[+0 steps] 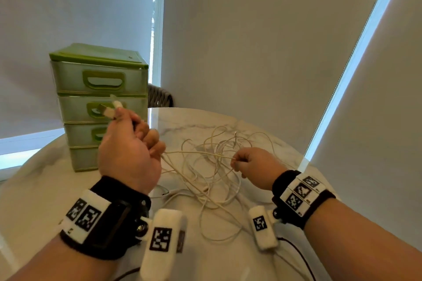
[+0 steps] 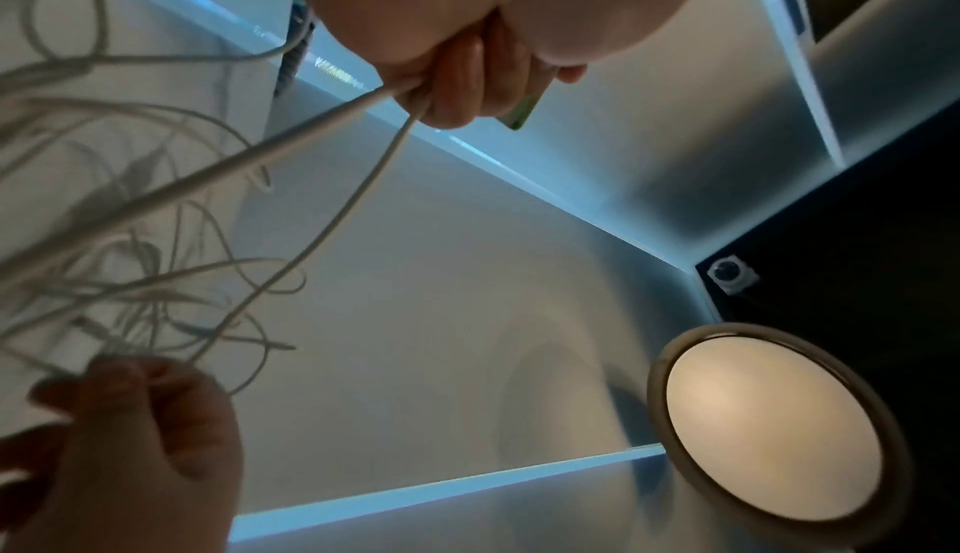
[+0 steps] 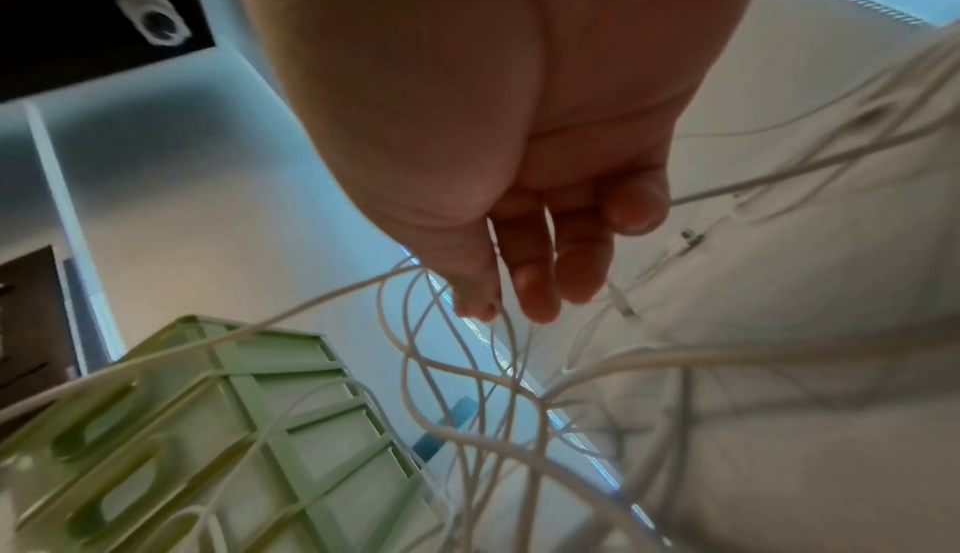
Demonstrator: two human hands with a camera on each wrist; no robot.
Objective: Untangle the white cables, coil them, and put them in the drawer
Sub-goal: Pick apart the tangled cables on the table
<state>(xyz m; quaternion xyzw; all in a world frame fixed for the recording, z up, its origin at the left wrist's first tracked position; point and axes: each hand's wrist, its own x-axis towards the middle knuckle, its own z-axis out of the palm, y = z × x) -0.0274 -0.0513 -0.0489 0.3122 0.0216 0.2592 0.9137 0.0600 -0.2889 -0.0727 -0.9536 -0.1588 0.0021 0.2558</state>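
near the camera, the left hand (image 1: pixel 130 150) is raised in a fist around a white cable, its plug ends (image 1: pixel 109 109) sticking up past the thumb; the right hand (image 1: pixel 255 166) pinches a strand drawn taut between the hands. the tangled white cables (image 1: pixel 212 178) lie on the marble tabletop (image 1: pixel 45 189), right of the green drawer unit (image 1: pixel 91 89), all drawers closed

It looked like a home room: a marble-patterned round table (image 1: pixel 182 121), roller blinds (image 1: pixel 262 41) filling the frame's top, a woven chair back (image 1: pixel 159 96) behind, a round ceiling lamp (image 2: pixel 774 426).
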